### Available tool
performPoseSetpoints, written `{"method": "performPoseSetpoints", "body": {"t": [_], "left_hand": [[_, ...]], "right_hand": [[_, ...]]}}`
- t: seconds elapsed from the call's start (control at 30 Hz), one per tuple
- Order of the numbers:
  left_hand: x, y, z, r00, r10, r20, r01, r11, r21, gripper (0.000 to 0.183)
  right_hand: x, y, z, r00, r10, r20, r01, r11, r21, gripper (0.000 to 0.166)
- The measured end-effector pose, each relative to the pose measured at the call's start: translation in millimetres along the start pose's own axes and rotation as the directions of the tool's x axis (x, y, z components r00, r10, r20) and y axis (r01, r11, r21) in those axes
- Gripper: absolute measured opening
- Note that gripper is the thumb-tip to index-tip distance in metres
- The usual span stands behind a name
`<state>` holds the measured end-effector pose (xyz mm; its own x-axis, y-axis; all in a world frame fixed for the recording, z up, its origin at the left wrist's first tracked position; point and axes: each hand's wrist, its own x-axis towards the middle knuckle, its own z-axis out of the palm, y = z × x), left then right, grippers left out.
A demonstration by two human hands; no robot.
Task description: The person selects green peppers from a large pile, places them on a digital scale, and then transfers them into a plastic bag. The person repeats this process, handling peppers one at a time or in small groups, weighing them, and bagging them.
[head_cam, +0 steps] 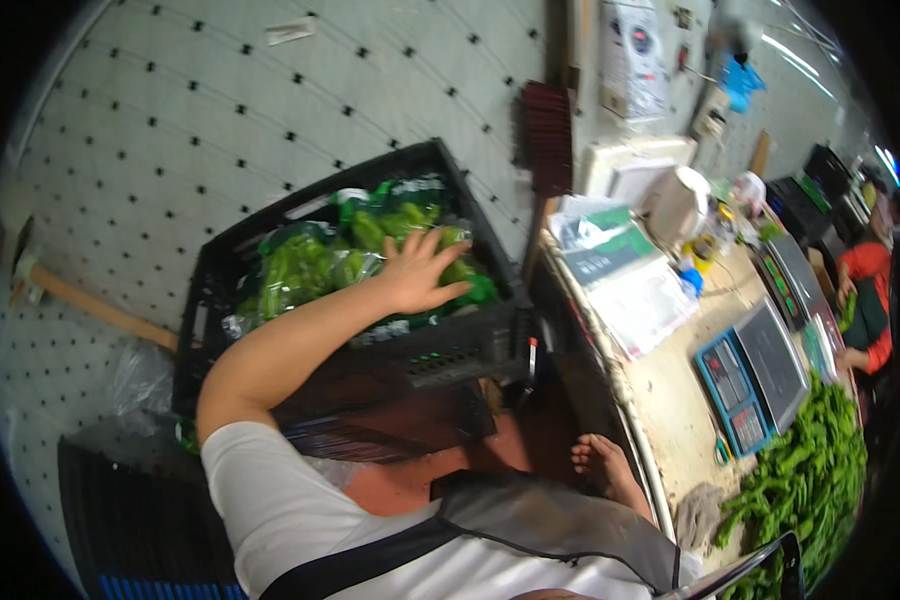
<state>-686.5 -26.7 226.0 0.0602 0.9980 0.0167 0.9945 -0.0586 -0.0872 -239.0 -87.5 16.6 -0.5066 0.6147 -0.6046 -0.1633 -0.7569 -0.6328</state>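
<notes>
My left hand point(420, 277) lies palm down with spread fingers on clear plastic bags of green peppers point(296, 270) inside a black plastic crate point(450, 367). Other green-printed bags are packed around them. My right hand point(602, 459) is low beside the table edge, its fingers loosely curled and nothing visible in them. To its right, on the worktop point(656, 397), sit a blue digital scale point(735, 394) and a large heap of loose green peppers point(802, 465).
Papers point(637, 292), a pale jug point(677, 202), tape and a grey cloth point(697, 514) lie on the worktop. A dark red broom head point(547, 139) is by the tiled wall. Dark crates point(142, 510) stand lower left. A person in red point(866, 300) is at the far right, holding something green.
</notes>
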Motion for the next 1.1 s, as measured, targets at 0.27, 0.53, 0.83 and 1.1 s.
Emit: {"method": "performPoseSetpoints", "body": {"t": [0.27, 0.53, 0.83, 1.1], "left_hand": [[12.4, 64.4, -109.1, 0.891, 0.098, -0.443, -0.031, 0.988, 0.154, 0.029], [11.6, 347.7, -20.1, 0.683, 0.572, -0.454, -0.73, 0.518, -0.446, 0.031], [10.2, 602.7, 93.7, 0.466, 0.859, -0.211, -0.55, 0.094, -0.83, 0.031], [-6.1, 738.6, 112.0, 0.269, 0.955, -0.128, -0.506, 0.027, -0.862, 0.028]], "right_hand": [[-32.7, -11.8, -24.3, 0.994, -0.099, -0.038, 0.096, 0.993, -0.063, 0.021], [-101.9, 33.5, -148.5, 0.895, -0.264, -0.36, 0.251, 0.964, -0.082, 0.024], [-240.9, 105.7, -284.4, 0.274, -0.553, -0.787, 0.445, 0.798, -0.407, 0.025], [-372.6, 107.6, -355.3, -0.228, -0.515, -0.826, 0.129, 0.825, -0.55, 0.039]]}}
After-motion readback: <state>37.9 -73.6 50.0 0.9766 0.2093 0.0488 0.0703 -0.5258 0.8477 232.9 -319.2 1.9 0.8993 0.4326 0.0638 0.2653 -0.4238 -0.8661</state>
